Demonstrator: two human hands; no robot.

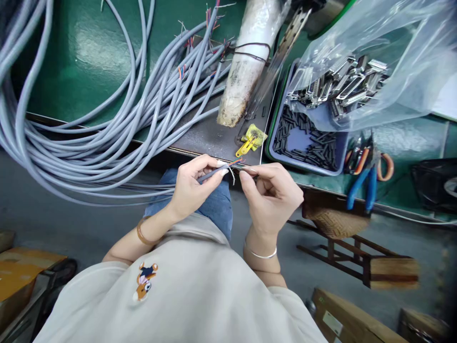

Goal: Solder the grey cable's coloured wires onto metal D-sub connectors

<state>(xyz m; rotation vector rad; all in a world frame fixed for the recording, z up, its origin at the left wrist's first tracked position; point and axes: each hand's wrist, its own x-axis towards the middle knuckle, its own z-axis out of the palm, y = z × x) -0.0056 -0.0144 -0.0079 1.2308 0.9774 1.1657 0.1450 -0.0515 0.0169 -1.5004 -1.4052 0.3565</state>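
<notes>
My left hand (195, 182) pinches a grey cable (214, 173) close to its stripped end, over the table's front edge. Thin coloured wires (234, 163), orange and red among them, fan out past the fingertips, and a white strand bends downward. Just to the right, my right hand (269, 190) is closed with thumb and forefinger together near the wire ends. What lies between those fingers, if anything, is too small to make out. Beyond the hands lies a yellow clip-like tool (246, 145) on a crumpled yellow piece.
Many grey cables (143, 119) sprawl across the table's left. A wrapped white roll (246, 62) lies mid-table. At right, a blue tray (303, 164) holds short black tubes (321, 147) and a plastic bag of metal connectors (352, 85). Blue-handled pliers (364, 186) overhang the edge above a wooden stool (391, 271).
</notes>
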